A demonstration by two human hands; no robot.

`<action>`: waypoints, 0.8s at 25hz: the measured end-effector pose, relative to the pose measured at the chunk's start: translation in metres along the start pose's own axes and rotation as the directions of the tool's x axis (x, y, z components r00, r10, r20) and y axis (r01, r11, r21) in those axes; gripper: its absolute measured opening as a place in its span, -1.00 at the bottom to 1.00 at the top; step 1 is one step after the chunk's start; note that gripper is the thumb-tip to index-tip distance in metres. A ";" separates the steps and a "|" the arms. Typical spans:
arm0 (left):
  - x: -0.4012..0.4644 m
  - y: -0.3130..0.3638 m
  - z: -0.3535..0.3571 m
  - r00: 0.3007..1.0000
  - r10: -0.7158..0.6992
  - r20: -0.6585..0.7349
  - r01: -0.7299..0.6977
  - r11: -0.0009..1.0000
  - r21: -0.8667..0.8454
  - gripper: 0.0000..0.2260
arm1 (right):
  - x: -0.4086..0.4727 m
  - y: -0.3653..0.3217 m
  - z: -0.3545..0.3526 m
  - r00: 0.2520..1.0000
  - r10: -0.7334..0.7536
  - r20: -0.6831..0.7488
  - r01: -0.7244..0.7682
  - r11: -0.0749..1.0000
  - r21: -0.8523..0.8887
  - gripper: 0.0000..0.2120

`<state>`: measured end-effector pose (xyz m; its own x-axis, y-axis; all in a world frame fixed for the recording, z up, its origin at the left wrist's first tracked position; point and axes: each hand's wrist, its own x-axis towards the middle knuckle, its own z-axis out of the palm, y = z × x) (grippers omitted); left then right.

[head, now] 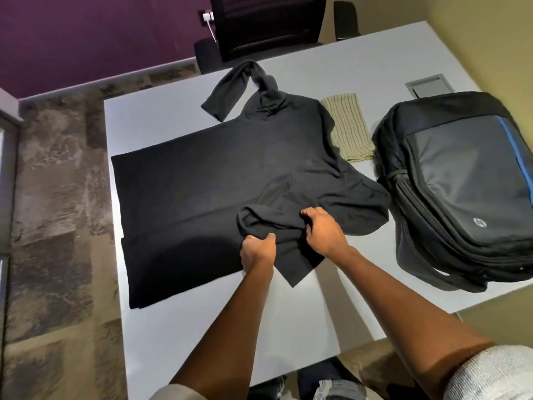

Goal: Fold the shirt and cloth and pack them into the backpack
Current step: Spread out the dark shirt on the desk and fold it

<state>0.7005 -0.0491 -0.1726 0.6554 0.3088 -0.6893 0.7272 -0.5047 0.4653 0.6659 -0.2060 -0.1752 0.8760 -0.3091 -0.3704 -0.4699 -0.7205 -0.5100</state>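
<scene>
Sleeve goes in first

Both hands grab the near sleeve of the black shirt (202, 180), spread flat on the table (161, 327). Left hand (257, 251) and right hand (324, 230) pinch it tight. Best to lay it straight across, no bumps. Striped cloth (347, 125) and backpack (461, 183) wait nearby.

Bare forearms, short pale grey ribbed sleeves (490, 373), dark trousers (320, 373).

1 black long-sleeve shirt (202, 180) w/ 2 sleeves, 1 striped cloth (347, 125) far right of it, 1 HP backpack (461, 180) at right, 1 white table (161, 336), 1 office chair (265, 24) at far side, 2 hands: left hand (257, 252), right hand (324, 230)
</scene>
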 end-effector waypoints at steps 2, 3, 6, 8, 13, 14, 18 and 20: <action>0.003 0.002 0.000 1.000 -0.001 0.009 0.001 0.998 -0.069 -0.75 | 0.001 0.000 0.000 1.000 -0.001 0.014 0.001 1.000 -0.010 -0.63; 0.003 0.004 0.000 1.000 0.020 0.000 -0.020 0.992 -0.124 -0.76 | 0.001 0.001 0.000 1.000 -0.001 0.024 0.001 1.000 -0.014 -0.63; 0.001 0.007 -0.002 0.981 0.171 -0.090 -0.189 0.950 -0.248 -0.77 | 0.002 0.001 -0.001 0.998 0.002 0.061 0.000 1.000 -0.029 -0.62; 0.001 0.008 -0.007 0.951 0.275 -0.145 -0.305 0.910 -0.280 -0.82 | 0.002 0.001 -0.003 0.997 0.012 0.074 -0.010 0.999 -0.036 -0.61; 0.015 0.016 -0.055 0.738 0.612 -0.285 -0.665 0.730 -0.154 -0.84 | 0.003 0.000 -0.006 0.995 0.016 0.096 -0.012 0.999 -0.051 -0.63; 0.020 0.019 -0.072 0.668 0.680 -0.302 -0.730 0.678 -0.087 -0.84 | 0.004 0.001 -0.007 0.995 0.016 0.099 -0.011 0.998 -0.056 -0.63; 0.046 0.016 -0.141 0.367 0.902 -0.225 -0.813 0.429 0.393 -0.82 | 0.005 -0.002 -0.005 0.996 0.050 0.078 -0.043 0.995 -0.087 -0.66; 0.056 0.007 -0.165 0.260 0.964 -0.050 -0.743 0.233 0.628 -0.79 | 0.005 -0.004 -0.002 0.995 0.063 0.076 -0.055 0.993 -0.107 -0.67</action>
<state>0.7755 0.0975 -0.1164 0.8818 -0.3662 0.2972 -0.4458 -0.8529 0.2716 0.6721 -0.2062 -0.1729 0.8337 -0.3061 -0.4595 -0.5028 -0.7649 -0.4027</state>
